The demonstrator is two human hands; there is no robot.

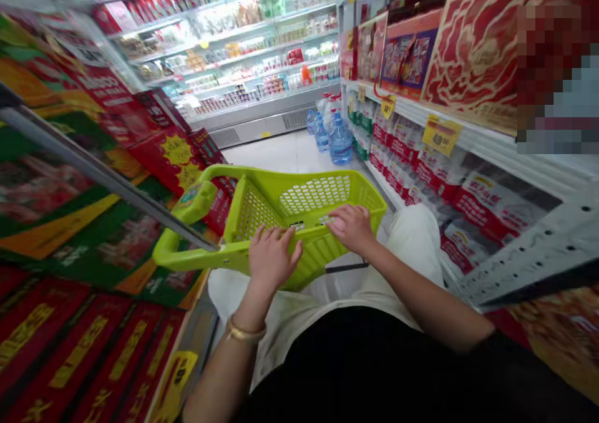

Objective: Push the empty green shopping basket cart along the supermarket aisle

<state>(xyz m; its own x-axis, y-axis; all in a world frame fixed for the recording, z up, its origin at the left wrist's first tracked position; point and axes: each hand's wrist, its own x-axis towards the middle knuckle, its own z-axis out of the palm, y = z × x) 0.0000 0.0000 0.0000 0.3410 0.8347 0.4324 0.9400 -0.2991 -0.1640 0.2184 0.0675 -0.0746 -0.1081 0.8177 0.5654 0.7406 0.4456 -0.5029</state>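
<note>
Two hands rest apart on the near rim of the green cart basket (322,253), between red cartons (154,161) and a white shelf (505,155): left hand (272,257) fingers spread, right hand (353,228) grip indeterminable. Probably light, stiff, smooth plastic; hold by the rim or looped handle (187,259).

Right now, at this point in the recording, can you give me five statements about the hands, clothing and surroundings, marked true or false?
1. The left hand and right hand rest on the near rim of the green basket. True.
2. The gold-coloured bracelet is on the right arm. False: it is on the left.
3. Large water bottles stand on the floor beyond the basket. True.
4. The trousers are black. False: they are white; the top is black.
5. Yellow price tags hang along the right-hand shelf. True.
</note>
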